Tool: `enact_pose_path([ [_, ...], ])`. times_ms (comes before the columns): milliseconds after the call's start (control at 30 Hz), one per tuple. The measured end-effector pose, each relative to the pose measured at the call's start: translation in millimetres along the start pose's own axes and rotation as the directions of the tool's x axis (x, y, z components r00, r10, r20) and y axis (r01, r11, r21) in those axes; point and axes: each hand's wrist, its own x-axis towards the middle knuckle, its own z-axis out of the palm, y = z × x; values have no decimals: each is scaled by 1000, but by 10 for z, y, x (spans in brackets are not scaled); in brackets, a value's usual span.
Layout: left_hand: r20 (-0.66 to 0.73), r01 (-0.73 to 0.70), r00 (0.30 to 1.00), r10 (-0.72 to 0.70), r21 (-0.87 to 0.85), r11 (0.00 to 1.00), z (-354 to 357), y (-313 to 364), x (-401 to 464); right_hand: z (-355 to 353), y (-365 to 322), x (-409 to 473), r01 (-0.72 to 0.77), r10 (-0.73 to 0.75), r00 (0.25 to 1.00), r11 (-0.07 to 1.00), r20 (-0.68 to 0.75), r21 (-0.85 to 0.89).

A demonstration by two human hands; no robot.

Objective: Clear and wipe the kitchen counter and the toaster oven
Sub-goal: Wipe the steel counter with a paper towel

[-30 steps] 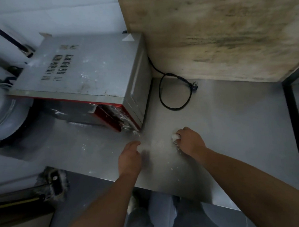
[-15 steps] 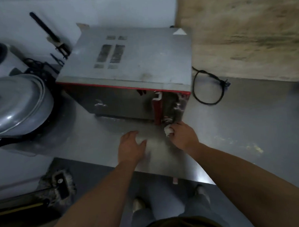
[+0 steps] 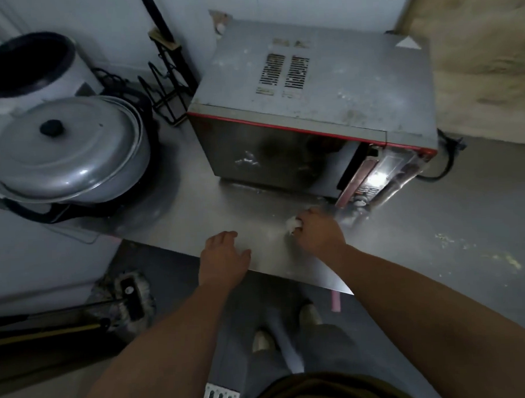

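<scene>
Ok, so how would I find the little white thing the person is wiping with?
Start at the big silver toaster oven with the red trim on the metal counter. Just in front of its lower right corner, the right hand is curled around a small white wad. It is the only white lump on the counter, while the left hand beside it lies flat and holds nothing.

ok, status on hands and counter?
Left hand flat on counter. Right hand grips white wad, wiping by toaster oven. Nothing blocking.

No text could be read. The silver, red-trimmed toaster oven (image 3: 325, 84) bore a white triangle sticker (image 3: 408, 43) at its far right corner; its control-panel markings were blurred.
</scene>
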Motion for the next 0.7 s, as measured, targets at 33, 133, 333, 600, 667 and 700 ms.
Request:
enact_pose_path([
  [33, -7, -5, 1000, 5, 6, 1000, -15, 9, 25, -8, -4, 44, -6, 6, 1000, 1000, 5, 4],
  [133, -31, 26, 999, -25, 32, 999, -95, 26, 103, -47, -1, 190, 2, -3, 1000, 1000, 15, 3],
  [333, -86, 98, 992, -91, 89, 991, -241, 62, 259, -178, -64, 490, 69, -70, 997, 997, 43, 27],
  [600, -82, 97, 993, -87, 132, 986, -406, -16, 432, -132, -412, 637, 148, -149, 987, 989, 54, 21],
  [667, -76, 100, 993, -91, 137, 985, -453, -133, 491, -106, -574, 710, 165, -165, 985, 986, 49, 18],
  [700, -70, 107, 993, -98, 137, 985, -481, -207, 523, -84, -666, 754, 167, -168, 985, 986, 48, 19],
])
